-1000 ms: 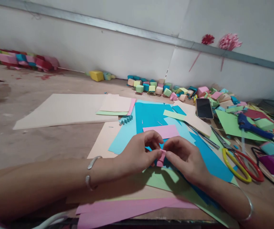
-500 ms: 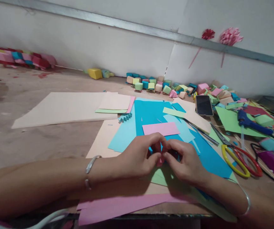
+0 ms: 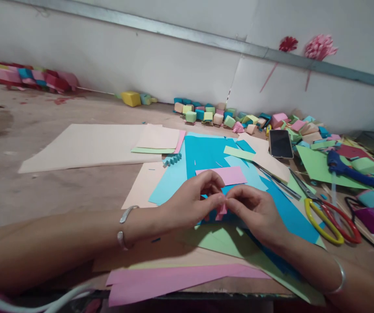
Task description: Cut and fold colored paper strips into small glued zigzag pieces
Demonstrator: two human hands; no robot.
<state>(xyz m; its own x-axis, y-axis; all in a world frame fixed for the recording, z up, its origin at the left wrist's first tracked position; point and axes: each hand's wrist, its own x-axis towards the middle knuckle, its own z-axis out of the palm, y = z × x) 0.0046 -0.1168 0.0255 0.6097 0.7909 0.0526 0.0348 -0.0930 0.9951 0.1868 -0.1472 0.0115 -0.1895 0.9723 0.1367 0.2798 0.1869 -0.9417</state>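
My left hand (image 3: 190, 203) and my right hand (image 3: 255, 213) meet over the blue paper sheets (image 3: 206, 152). Both pinch a small folded pink paper piece (image 3: 221, 211) between thumbs and fingertips. Just beyond my fingers lies a flat pink paper rectangle (image 3: 229, 174). A silver bangle sits on each wrist. Green paper (image 3: 226, 239) and a long pink sheet (image 3: 174, 280) lie under and in front of my hands.
Scissors with yellow and red handles (image 3: 328, 217) lie at the right, near a blue glue gun (image 3: 343, 167) and a phone (image 3: 280, 143). Several small folded paper cubes (image 3: 213, 116) line the wall. Large peach sheets (image 3: 85, 145) lie at the left.
My hands stayed together on the pink piece, shifting slightly away from me; my fingers reworked their pinch on it. The view tilted a little.
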